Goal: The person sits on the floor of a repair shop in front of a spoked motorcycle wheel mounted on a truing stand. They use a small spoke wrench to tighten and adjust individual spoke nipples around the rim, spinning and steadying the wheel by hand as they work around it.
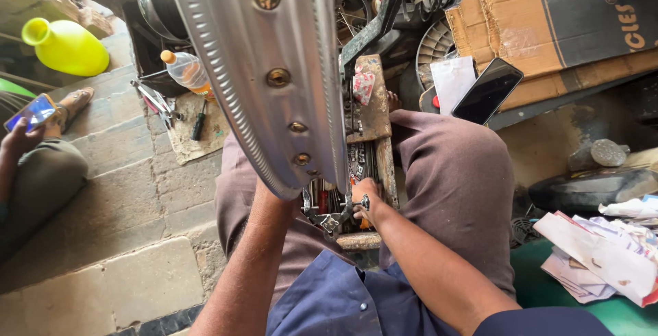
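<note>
A shiny metal wheel rim (pixel 267 69) with spoke nipples stands on edge in front of me, filling the upper middle of the view. My left hand (pixel 269 197) is pressed against the rim's lower edge and is largely hidden behind it. My right hand (pixel 365 199) reaches into an open wooden toolbox (pixel 375 113) between my knees, fingers closed around a small metal tool (pixel 334 221) among several tools. My brown trousers and blue shirt frame the box.
Left, another person sits holding a phone (pixel 33 112); a yellow jug (pixel 65 47), a plastic bottle (pixel 186 71), pliers and a screwdriver (pixel 199 121) lie on the stone floor. Right: a phone (pixel 487 91), cardboard (pixel 548 21), loose papers (pixel 596 254).
</note>
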The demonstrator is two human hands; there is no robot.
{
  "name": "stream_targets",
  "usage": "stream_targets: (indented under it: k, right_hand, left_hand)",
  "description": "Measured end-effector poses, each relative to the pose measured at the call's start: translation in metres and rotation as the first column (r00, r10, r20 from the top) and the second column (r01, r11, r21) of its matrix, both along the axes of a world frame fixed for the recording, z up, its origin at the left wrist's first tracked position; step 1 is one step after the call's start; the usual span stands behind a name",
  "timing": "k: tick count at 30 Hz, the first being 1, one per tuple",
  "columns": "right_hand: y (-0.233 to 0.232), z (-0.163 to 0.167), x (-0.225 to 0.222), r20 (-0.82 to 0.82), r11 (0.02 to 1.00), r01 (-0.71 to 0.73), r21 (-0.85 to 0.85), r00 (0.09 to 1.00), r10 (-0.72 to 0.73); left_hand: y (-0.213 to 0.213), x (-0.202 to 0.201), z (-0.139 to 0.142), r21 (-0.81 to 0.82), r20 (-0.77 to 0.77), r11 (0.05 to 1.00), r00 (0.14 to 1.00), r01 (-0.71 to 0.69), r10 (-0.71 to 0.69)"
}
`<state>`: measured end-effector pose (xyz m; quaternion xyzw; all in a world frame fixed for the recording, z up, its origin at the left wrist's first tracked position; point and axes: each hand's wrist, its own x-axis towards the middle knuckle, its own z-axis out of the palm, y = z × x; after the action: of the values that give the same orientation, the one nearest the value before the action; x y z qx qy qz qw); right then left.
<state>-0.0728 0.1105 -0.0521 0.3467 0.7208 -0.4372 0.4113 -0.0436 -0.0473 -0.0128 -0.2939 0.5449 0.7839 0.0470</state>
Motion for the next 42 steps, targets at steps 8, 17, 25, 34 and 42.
stream_targets:
  k: [8,17,25,34,42]
  right_hand:
    - [0.008,0.007,-0.003,-0.036,0.998,-0.026,-0.059,0.999,0.024]
    - [0.031,0.035,-0.019,-0.761,0.977,0.212,0.035,0.64,-0.111]
    - [0.071,0.104,-0.035,-0.321,0.722,0.065,-0.689,0.865,-0.385]
    - [0.037,0.11,-0.033,-0.686,0.753,-0.56,-0.345,0.698,0.205]
    - [0.034,0.114,-0.044,-0.835,0.758,-0.64,-0.124,0.48,0.269]
  left_hand:
    - [-0.002,-0.004,0.023,-0.186,-0.128,0.982,0.989,0.042,-0.067]
    - [0.008,-0.028,0.069,-0.28,-0.315,0.958,0.948,-0.062,-0.031]
    - [-0.01,-0.027,0.047,-0.102,-0.373,0.994,0.925,0.032,-0.068]
    - [-0.001,-0.039,0.047,0.149,-0.352,0.985,0.935,0.09,-0.033]
    - [-0.029,-0.036,0.026,-0.935,-0.322,0.328,0.707,-0.134,-0.63]
